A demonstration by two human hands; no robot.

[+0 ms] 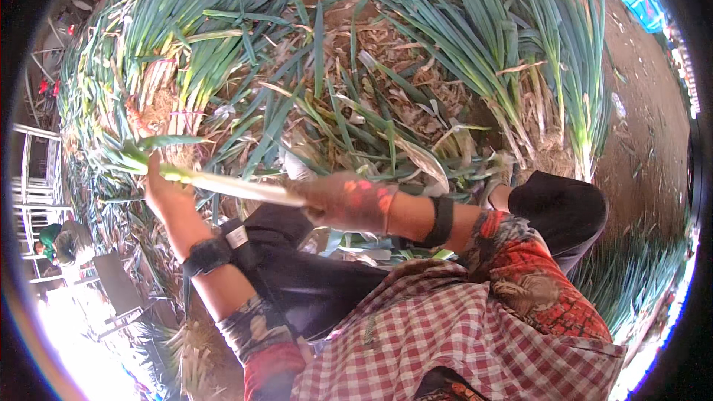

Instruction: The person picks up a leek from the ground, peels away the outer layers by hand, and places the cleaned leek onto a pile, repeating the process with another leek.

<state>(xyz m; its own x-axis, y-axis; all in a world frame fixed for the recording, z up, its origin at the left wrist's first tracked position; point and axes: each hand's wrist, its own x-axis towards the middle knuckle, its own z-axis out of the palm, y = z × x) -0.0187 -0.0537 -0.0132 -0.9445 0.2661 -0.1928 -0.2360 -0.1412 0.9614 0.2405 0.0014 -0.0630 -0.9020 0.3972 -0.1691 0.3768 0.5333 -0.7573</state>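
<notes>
A long green onion (pixel 236 187) stretches between my two hands, its pale stalk slanting slightly down to the right. My left hand (pixel 168 191), bare, is closed round it just below the green leaves, which stick out to the left. At the white lower end is my right hand (pixel 343 200), in a brownish glove with reddish spots, curled closed on the stalk. Motion smears that hand a little, and its fingers hide the onion's root end. Under the onion are my dark-trousered legs (pixel 327 278).
Bundled green onions (pixel 160 78) are heaped at the left, and more onions (pixel 512 52) lie at the right. Loose leaves and dry peelings (pixel 401 96) cover the ground between them. Blue crates (pixel 640 1) are at the far right, and a metal frame (pixel 37 178) is at the left edge.
</notes>
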